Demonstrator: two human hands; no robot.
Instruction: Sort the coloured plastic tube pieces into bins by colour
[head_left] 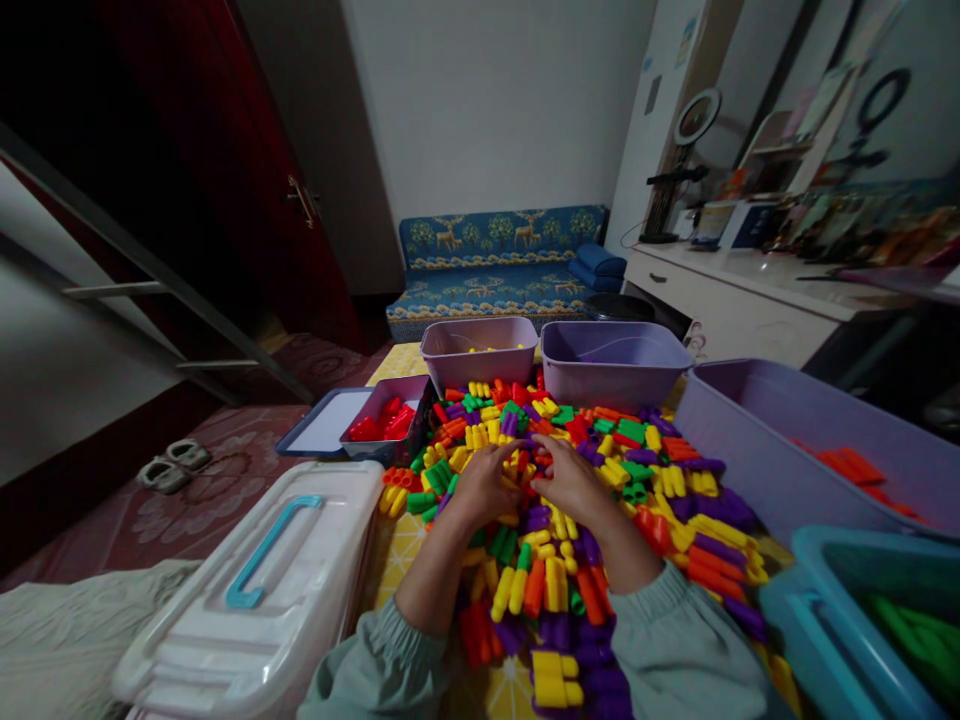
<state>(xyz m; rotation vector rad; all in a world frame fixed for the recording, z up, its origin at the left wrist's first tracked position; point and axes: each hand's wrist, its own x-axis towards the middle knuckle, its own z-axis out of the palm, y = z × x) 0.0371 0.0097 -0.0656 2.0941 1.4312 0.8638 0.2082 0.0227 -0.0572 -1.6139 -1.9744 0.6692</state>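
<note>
Plastic building pieces [556,585] in yellow, red, orange, green and purple lie heaped over a yellow patterned table [394,570]. Both hands reach into the middle of the heap. My left hand [487,487] has its fingers bent over the pieces, their tips close to some purple and red ones. Facing it, my right hand [571,482] has thumb and fingers apart at the same spot, with a small gap between the two hands. Whether either hand holds a piece is too small to tell.
Beyond the heap stand a pink bin [480,365] and a purple bin [615,375]. A larger purple bin [757,450] and a blue bin [832,600] are at right. Left are a box of red pieces [412,445] and a white lidded box [300,590].
</note>
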